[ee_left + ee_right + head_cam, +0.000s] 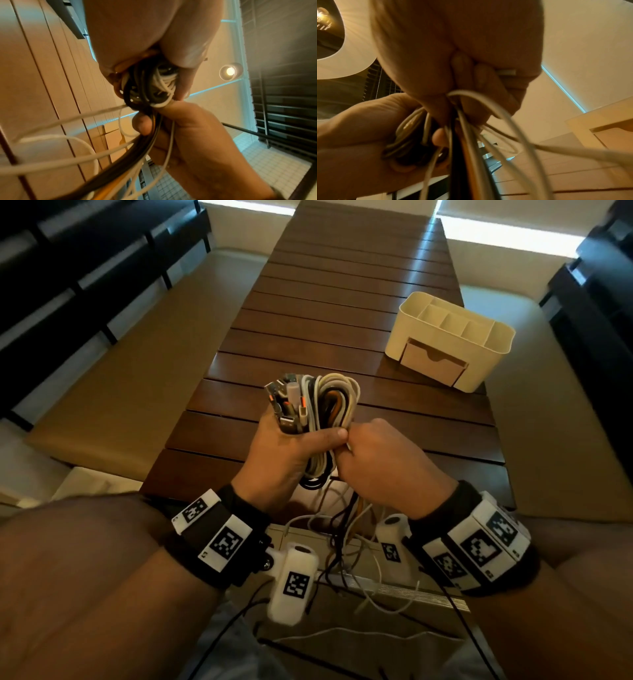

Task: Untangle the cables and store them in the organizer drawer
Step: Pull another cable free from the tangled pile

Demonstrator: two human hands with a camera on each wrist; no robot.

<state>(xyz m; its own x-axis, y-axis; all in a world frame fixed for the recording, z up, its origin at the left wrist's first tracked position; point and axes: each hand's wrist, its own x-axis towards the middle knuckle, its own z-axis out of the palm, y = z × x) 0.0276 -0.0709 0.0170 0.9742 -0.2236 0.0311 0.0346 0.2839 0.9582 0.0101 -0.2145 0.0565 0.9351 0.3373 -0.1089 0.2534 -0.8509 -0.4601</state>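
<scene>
A bundle of white, black and orange cables (318, 405) with several USB plugs at its top is gripped upright in my left hand (291, 446), thumb across its front. My right hand (370, 460) sits just right of it, fingers curled round the loose strands that hang from the bundle (467, 129). In the left wrist view the coiled cables (150, 86) are packed in my left palm, and the right hand (188, 135) holds the tails below. The cream organizer (448, 340) stands on the table at the right, its small drawer (433, 362) closed.
The dark slatted wooden table (325, 302) stretches ahead, with a cushioned bench (137, 364) on the left and another on the right. Loose cable tails (346, 542) dangle over the near table edge toward my lap.
</scene>
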